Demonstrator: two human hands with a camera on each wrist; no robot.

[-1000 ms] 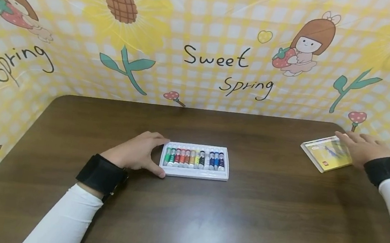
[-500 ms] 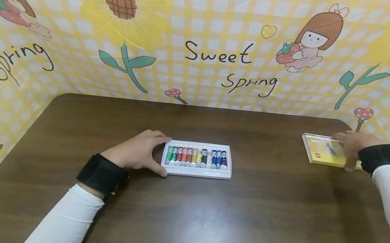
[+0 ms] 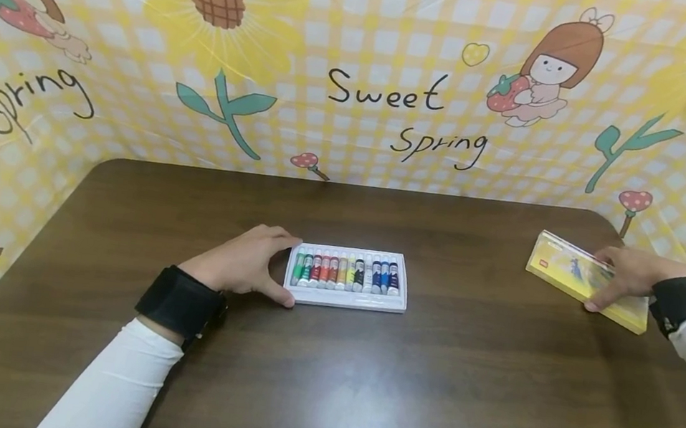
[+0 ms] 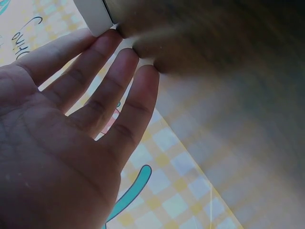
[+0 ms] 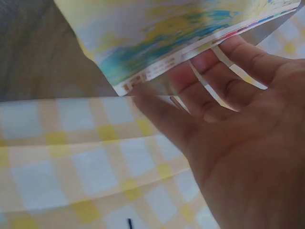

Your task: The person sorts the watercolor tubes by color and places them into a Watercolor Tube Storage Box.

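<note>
A white tray of small paint tubes lies flat near the middle of the table, its tubes in a coloured row. My left hand holds the tray's left end, thumb at the front corner and a finger at the back one. In the left wrist view, a white corner of the tray meets the fingertips. At the right, my right hand grips a flat yellow box across its width, thumb on the front edge. The box sits at a slant; the right wrist view shows its printed side along the fingertips.
The brown wooden table has rounded back corners. A yellow checked cloth with sunflowers and lettering stands behind it and at both sides. The yellow box is close to the table's right back corner.
My right hand has moved from the box's right end to a grip across it. The box has turned clockwise, its right end now nearer the front. My left hand keeps its place.
</note>
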